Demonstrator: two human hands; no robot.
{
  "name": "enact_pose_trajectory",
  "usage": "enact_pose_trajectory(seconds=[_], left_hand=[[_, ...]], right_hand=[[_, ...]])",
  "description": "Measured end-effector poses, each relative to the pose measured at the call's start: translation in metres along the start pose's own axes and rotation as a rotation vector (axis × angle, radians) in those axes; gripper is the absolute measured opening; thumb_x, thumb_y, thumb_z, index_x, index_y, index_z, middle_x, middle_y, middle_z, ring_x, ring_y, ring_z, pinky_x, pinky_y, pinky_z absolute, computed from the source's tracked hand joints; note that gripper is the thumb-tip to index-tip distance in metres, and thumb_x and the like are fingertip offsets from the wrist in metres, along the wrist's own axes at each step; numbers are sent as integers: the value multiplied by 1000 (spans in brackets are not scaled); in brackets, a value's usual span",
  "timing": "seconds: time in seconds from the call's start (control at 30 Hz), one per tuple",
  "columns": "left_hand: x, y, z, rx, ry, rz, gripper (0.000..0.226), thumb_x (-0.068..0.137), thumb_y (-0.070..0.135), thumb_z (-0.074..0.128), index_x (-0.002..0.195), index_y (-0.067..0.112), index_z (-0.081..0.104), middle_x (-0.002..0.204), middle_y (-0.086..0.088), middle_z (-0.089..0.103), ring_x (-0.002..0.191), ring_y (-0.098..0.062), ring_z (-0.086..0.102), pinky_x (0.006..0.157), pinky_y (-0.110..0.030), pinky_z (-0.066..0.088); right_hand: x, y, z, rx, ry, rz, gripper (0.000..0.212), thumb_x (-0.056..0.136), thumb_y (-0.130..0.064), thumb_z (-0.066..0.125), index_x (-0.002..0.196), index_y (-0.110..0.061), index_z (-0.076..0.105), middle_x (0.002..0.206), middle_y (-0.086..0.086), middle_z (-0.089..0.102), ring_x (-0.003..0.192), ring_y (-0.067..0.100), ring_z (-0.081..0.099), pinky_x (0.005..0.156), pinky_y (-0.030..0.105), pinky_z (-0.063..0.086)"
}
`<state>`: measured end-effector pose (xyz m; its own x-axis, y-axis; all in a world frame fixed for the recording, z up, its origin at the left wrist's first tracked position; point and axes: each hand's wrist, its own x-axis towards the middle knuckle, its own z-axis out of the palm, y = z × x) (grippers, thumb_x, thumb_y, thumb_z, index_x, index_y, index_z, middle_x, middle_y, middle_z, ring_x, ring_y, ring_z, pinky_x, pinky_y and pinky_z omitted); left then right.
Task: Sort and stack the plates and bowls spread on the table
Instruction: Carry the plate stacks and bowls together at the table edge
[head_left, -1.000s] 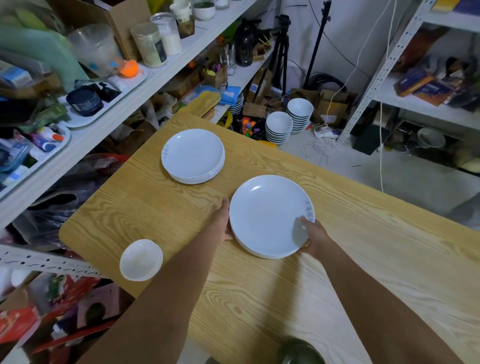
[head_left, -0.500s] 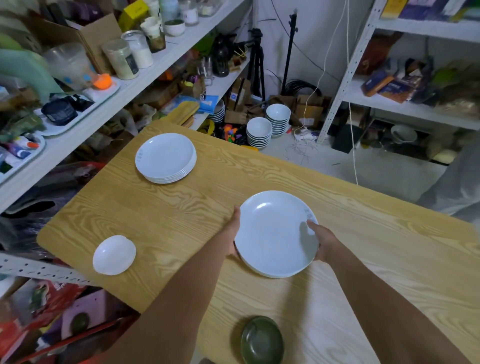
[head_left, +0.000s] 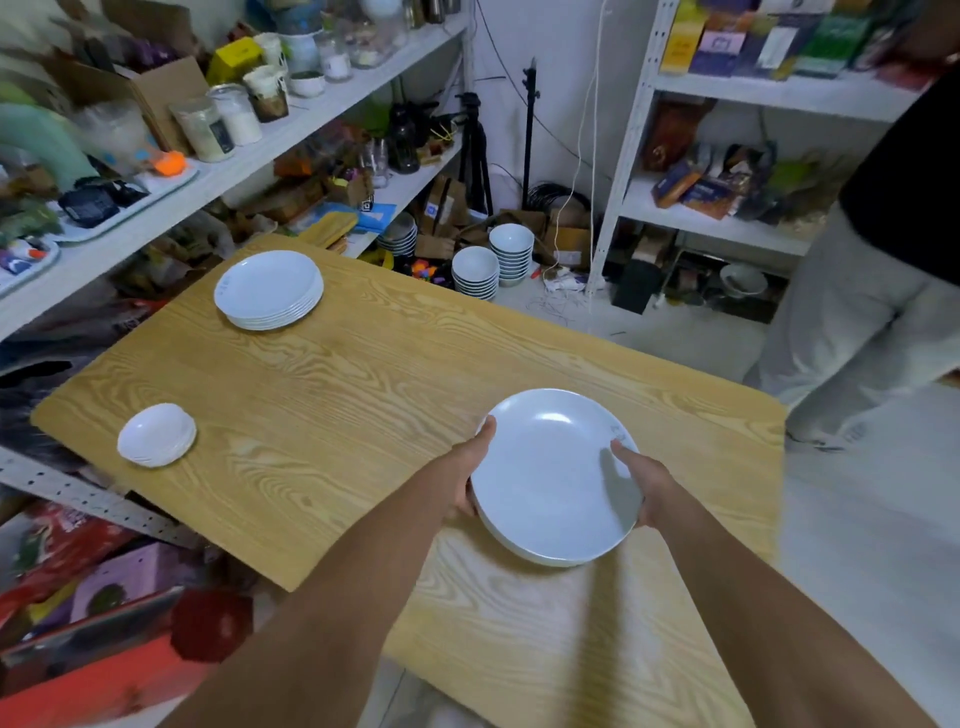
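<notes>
Plates (head_left: 553, 480) in a large stack, near the table's (head_left: 332, 415) right edge, sit gripped by left hand (head_left: 465, 480) and right hand (head_left: 641, 480); uneven tilt could slide the top plate off.

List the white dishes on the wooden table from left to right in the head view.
First the stack of small white bowls, then the stack of medium white plates, then the large white plates.
</notes>
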<state>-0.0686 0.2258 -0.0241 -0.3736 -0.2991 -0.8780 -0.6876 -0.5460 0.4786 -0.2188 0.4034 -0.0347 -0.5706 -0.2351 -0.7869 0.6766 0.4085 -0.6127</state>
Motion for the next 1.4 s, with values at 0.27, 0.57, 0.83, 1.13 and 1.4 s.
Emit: enact_pose_trajectory(seconds=[0.27,0.57,0.83,1.13,1.4], left_hand=[[20,-86,32,58,41,15,125,27,95,54,133,28,45,118,-8,64,101,-36,65,85,-61,50],[-14,-172,44,-97,-39,-11,114,36,90,55,135,34,43,118,-4,66,103,-32,66,87,-56,52],[-75,-211,54,-267,-46,-16,70,82,78,32,128,28,51,119,-6,67,100,-28,64,65,-34,53],[-66,-238,88,-569,93,32,82,75,85,28,125,28,57,119,-4,68,109,-28,64,101,-49,47],[-74,-244,115,-840,301,39,70,86,74,25,124,23,53,126,-3,59,121,-29,55,106,-43,42]], right_hand=[[-29,62,-50,4,50,12,60,80,-40,71,126,-7,55,118,16,61,95,35,61,86,52,48],[-70,126,-72,-25,72,25,58,80,-40,72,125,-7,56,120,16,61,100,35,60,89,51,48],[-69,143,-74,-163,0,-41,59,78,-43,73,119,-2,60,114,18,65,100,37,64,88,50,52],[-60,120,-75,-315,-107,-182,19,88,-30,66,76,-16,62,97,12,63,78,26,60,75,34,47],[-45,107,-73,-471,-129,-240,38,93,-40,55,103,-5,65,109,18,64,90,27,58,80,35,45]])
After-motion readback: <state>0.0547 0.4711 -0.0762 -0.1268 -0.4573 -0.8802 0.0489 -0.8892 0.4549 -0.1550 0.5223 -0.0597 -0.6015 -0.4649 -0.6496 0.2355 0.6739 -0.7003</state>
